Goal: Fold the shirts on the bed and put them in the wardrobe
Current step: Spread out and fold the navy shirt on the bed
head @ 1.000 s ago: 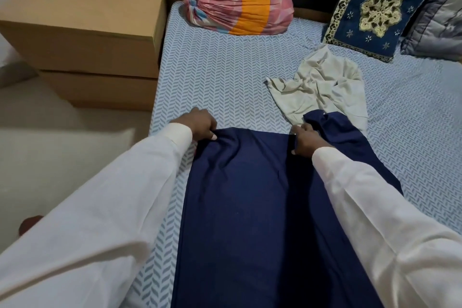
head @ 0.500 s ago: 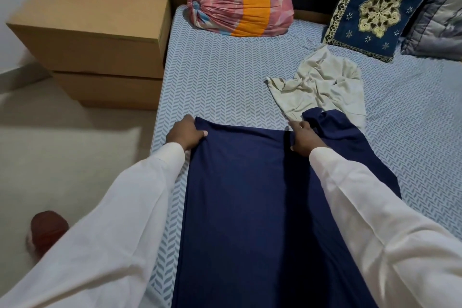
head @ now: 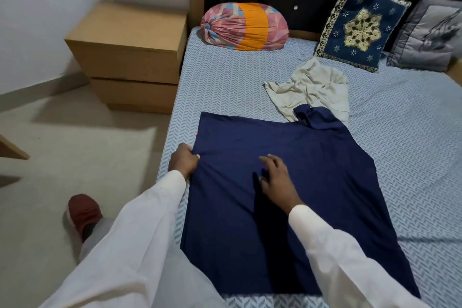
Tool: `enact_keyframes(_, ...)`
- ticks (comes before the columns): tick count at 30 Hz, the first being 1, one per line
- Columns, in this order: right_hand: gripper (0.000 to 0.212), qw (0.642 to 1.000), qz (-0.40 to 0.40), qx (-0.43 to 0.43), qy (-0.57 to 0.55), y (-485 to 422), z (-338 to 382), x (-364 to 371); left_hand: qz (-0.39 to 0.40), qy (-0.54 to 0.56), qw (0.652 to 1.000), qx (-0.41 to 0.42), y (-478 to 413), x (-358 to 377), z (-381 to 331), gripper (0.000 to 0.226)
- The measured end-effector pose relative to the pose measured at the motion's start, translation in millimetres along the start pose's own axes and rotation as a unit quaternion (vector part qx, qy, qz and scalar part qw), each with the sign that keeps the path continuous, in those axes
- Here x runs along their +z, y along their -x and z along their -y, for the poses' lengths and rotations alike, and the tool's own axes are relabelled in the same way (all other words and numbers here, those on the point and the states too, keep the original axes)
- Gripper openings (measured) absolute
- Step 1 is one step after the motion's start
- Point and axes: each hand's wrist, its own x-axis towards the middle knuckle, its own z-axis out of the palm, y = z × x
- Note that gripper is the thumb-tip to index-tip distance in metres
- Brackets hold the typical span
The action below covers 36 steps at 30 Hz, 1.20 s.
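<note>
Navy shirt [head: 325,170] is lying flat on the bed [head: 225,87], long axis running near to far. Left grip [head: 183,161] is pinching its left edge; right grip [head: 277,177], released, is resting flat at mid-shirt.

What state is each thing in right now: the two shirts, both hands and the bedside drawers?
navy shirt: spread flat on the bed, its collar end overlapping the beige shirt.
beige shirt: crumpled, unfolded.
left hand: pinches the navy shirt's left edge.
right hand: fingers spread over the navy shirt's middle, holding nothing.
bedside drawers: both closed.
</note>
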Motion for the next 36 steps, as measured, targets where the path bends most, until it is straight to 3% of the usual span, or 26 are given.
enact_keyframes(2,0.056,1.0,-0.004,0.001,-0.003,33,0,-2,0.002,-0.009,1.0,-0.004,13,2,4,0.04)
enact_keyframes(5,0.052,1.0,0.006,0.022,0.002,81,-12,-6,0.046,-0.115,0.992,-0.007,45,8,16,0.064)
enact_keyframes(9,0.05,0.999,0.019,0.039,0.032,128,-32,-11,0.064,-0.209,0.976,0.008,79,6,40,0.054)
enact_keyframes(13,0.051,0.998,0.021,0.012,0.053,161,-40,-10,0.081,-0.152,0.985,0.006,95,-5,56,0.043)
enact_keyframes(16,0.059,0.988,0.105,-0.042,0.101,181,-34,-4,0.13,-0.134,0.982,-0.023,122,-14,61,0.045)
enact_keyframes(19,0.064,0.974,0.169,-0.075,0.129,198,-24,4,0.191,-0.18,0.963,-0.069,146,-20,65,0.041)
enact_keyframes(24,0.061,0.977,0.147,-0.097,0.122,215,-15,16,0.263,-0.258,0.926,-0.082,178,-32,63,0.039)
enact_keyframes(30,0.029,0.98,0.109,-0.12,0.119,225,-5,30,0.273,-0.426,0.861,-0.053,198,-39,57,0.039)
enact_keyframes(36,0.04,0.977,0.129,-0.089,0.147,233,-22,13,0.286,-0.511,0.809,-0.054,204,-34,49,0.04)
